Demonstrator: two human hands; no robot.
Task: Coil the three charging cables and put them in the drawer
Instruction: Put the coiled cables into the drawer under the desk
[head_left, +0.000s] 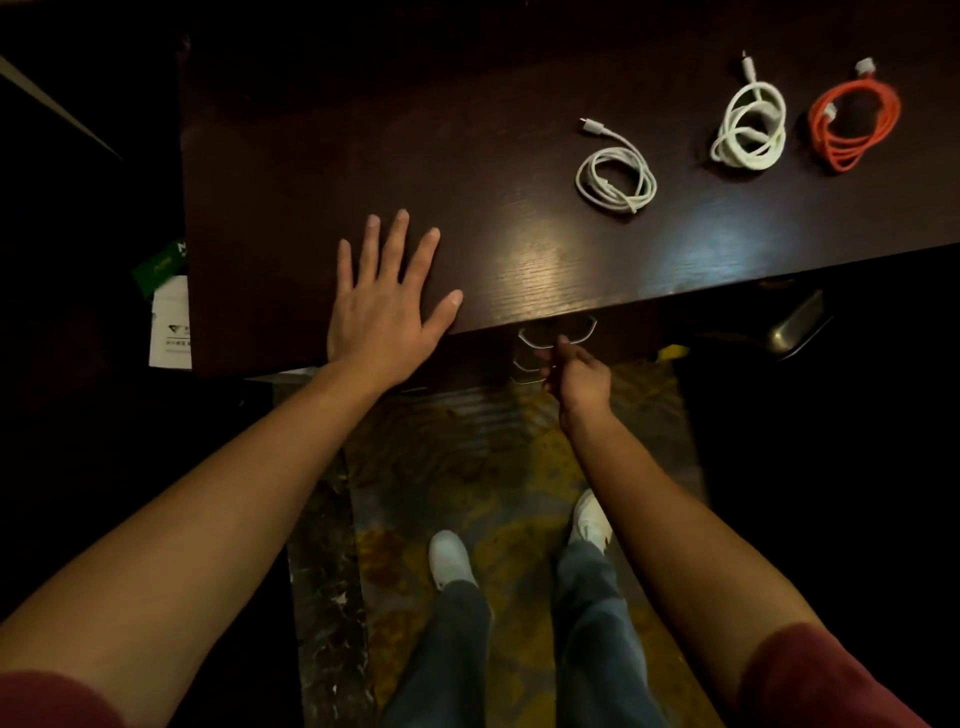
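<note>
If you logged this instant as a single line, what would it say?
cables: three coiled on desk | left hand: flat on desktop | right hand: at top drawer handle | drawer: not visibly open

dark wood desk, patterned carpet

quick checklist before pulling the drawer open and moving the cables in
1. All three coiled: white cable, white-green cable and orange cable each lie looped on the desk top: ok.
2. Right hand on the top drawer handle: fingers at it, firm hold cannot tell.
3. Left hand flat on the desk, bracing: ok.
4. Drawer open: not ok, no opening shows.
5. Room inside the drawer: cannot tell.
6. Coils clear of the desk edge: ok.
</note>
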